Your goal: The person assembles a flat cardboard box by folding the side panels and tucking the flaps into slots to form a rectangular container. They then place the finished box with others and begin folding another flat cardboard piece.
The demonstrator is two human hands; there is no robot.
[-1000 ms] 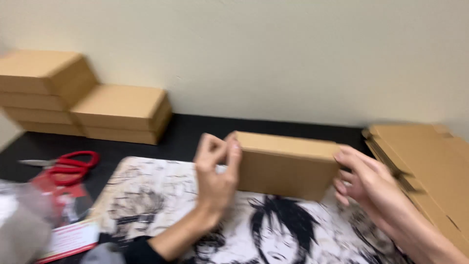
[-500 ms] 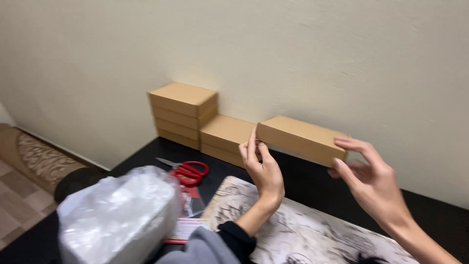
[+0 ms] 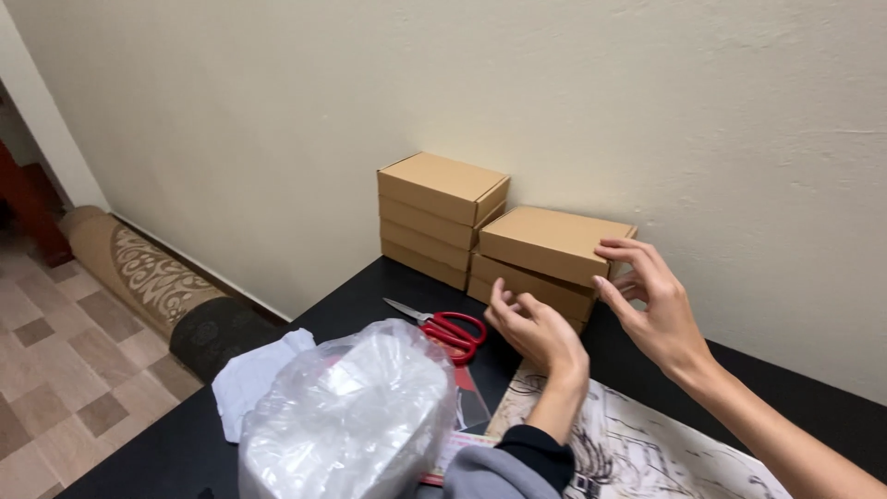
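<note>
Hands at the shorter stack of brown cardboard boxes on a black table.

Nearest the camera lie a clear plastic bag [image 3: 346, 420] and a black-and-white printed sheet [image 3: 637, 444], with red scissors [image 3: 448, 328] beyond them. The left hand [image 3: 540, 334] hovers open, holding nothing, just before the stack. The right hand [image 3: 651, 300] rests spread fingers on the right end of the top box [image 3: 550, 242], not clasped round it. This box sits on the shorter stack beside the taller stack [image 3: 439, 217], against the wall [image 3: 370, 92]. A good placement here looks like edges flush with the box below.
</note>
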